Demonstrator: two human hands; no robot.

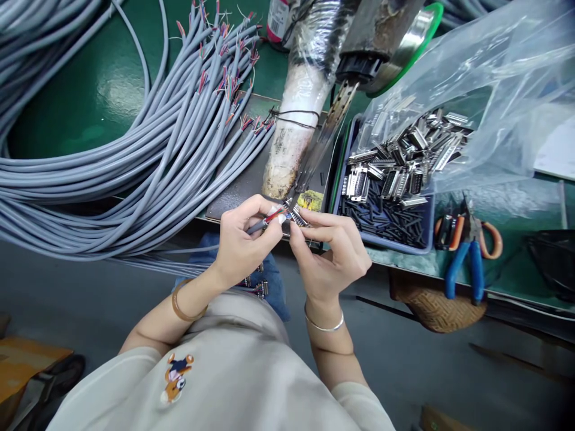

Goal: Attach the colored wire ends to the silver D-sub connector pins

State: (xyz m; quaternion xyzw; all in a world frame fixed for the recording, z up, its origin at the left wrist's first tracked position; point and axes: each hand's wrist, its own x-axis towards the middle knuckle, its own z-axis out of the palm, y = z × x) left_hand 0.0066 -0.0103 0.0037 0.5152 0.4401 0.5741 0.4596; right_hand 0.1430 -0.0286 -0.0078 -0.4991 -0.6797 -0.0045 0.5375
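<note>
a small metal connector [298, 216] sits pinched between the fingertips of the right hand [330, 254], at the front edge of the green bench [103, 84], just below the tip of a soldering iron [323, 140] that slants down from above. the left hand [240, 239] is closed round the end of a grey cable [256, 226], thumb and forefinger gripping it so its stripped coloured wires [275, 214] meet the connector (whether wire and pin actually touch is too small to tell). both wrists wear thin bangles. beyond the hands, to the right, a blue tray [429, 245] holds more metal connectors under an open clear plastic bag [494, 90], with black sleeving pieces [381, 218] in its front part. blue-handled cutters [465, 263] and orange-handled pliers lie on the bench just beside the tray. to the left a thick bundle of grey cables [112, 161] loops over the bench, stripped ends fanned toward the iron.
</note>
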